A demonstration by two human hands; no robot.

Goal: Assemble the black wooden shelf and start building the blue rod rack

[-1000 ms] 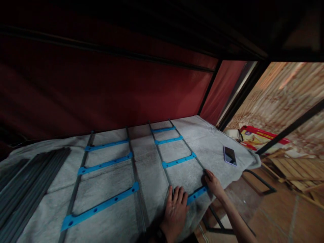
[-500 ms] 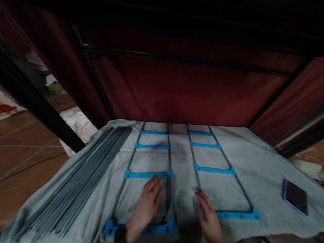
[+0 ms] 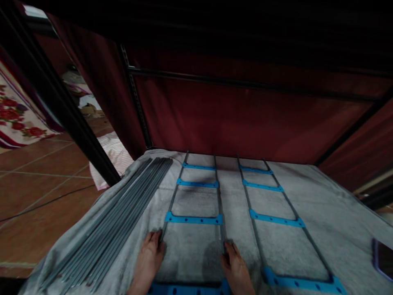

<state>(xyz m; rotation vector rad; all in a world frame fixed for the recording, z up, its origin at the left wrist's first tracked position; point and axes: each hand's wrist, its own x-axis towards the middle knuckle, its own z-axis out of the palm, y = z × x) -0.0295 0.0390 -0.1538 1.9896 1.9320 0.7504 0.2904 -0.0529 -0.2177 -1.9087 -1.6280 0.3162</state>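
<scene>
A ladder-like frame of thin grey rods joined by blue crosspieces lies flat on a grey cloth. My left hand has its fingers closed round its left rod, between the two nearest crosspieces. Opposite it, my right hand grips the right rod at about the same height. The nearest blue crosspiece is partly cut off at the bottom of the view. To the right lies a second frame of the same make, touched by neither hand.
Several loose grey rods lie in a bundle on the left of the cloth. A phone rests at the right edge. Black posts and a dark red curtain enclose the far side.
My left hand has gone from above the left frame to its left rod. My right hand has left the right frame and taken hold of the left frame's right rod. The view has shifted left.
</scene>
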